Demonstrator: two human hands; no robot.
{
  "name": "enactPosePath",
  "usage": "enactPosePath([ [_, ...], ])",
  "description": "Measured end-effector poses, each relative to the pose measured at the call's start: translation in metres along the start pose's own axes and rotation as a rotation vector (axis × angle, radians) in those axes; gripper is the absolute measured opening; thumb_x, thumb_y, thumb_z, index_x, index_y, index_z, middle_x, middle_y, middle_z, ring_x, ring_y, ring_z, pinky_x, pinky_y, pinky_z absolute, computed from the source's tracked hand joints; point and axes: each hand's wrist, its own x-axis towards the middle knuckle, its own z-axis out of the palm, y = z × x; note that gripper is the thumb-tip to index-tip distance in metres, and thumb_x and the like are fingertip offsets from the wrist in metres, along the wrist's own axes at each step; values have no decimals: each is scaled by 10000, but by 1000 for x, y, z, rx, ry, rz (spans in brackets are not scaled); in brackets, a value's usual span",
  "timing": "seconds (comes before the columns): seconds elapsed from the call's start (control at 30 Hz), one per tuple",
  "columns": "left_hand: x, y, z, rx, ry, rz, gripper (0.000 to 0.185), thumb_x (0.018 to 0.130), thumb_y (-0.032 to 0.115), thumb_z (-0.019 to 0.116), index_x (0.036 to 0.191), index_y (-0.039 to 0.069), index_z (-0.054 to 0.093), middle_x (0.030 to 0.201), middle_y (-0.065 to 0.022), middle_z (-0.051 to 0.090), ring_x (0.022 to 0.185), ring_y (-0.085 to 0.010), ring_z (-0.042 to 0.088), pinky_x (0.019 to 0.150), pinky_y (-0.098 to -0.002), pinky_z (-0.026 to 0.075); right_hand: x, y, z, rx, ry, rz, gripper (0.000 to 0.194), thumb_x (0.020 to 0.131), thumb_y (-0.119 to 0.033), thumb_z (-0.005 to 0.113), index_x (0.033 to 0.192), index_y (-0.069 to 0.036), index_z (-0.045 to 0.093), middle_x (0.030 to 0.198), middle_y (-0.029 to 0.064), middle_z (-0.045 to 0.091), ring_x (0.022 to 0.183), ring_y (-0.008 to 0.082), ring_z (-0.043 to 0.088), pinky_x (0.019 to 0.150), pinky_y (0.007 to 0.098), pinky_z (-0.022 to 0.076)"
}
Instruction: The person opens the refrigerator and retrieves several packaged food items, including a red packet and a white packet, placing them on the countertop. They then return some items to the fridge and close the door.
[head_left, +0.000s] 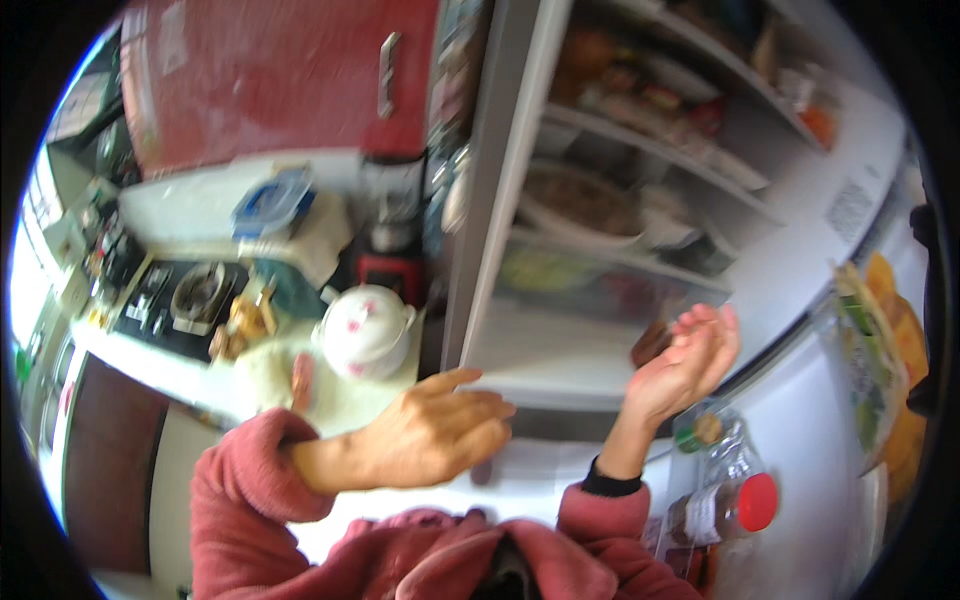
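Observation:
My left hand (431, 435) is bare, palm down with its fingers apart, in front of the open refrigerator (547, 345). To the right my right hand (686, 360) is raised with its fingers bent, beside the lower compartment; no held thing can be made out in it. A brown item (651, 343), too blurred to name, shows just left of my right fingers. On the shelves above are a large bowl of brown food (585, 202) and several packages. A transparent drawer (547, 270) with green and red contents lies below them.
Left of the refrigerator, a counter (337, 409) holds a white lidded pot (367, 330) with a floral pattern, a blender (391, 217) and blue-edged plastic containers (274, 202). A gas stove (180, 300) is farther left. The door at right bears a red-lidded jar (720, 510) and bags (870, 367).

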Motion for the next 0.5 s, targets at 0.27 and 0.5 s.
enactPosePath([
  [0.27, -163, 25, 75, -403, 28, -864, 105, 929, 142, 585, 899, 46, 615, 780, -109, 674, 722, -328, 659, 656, -419, 526, -38, 2, -62, -209, -70, 72, 332, 994, -109, 515, 1313, -18, 526, 1068, 120, 643, 922, 182, 577, 809, 302, 449],
  [0.5, -246, 54, 105, -514, -64, -1252, 284, 969, 293, 603, 875, 49, 714, 784, -118, 720, 698, -300, 693, 650, -388, 537, -88, 5, -107, -329, -156, 287, 339, 1003, -126, 526, 1321, -10, 529, 1015, 99, 636, 887, 159, 554, 797, 288, 435],
])
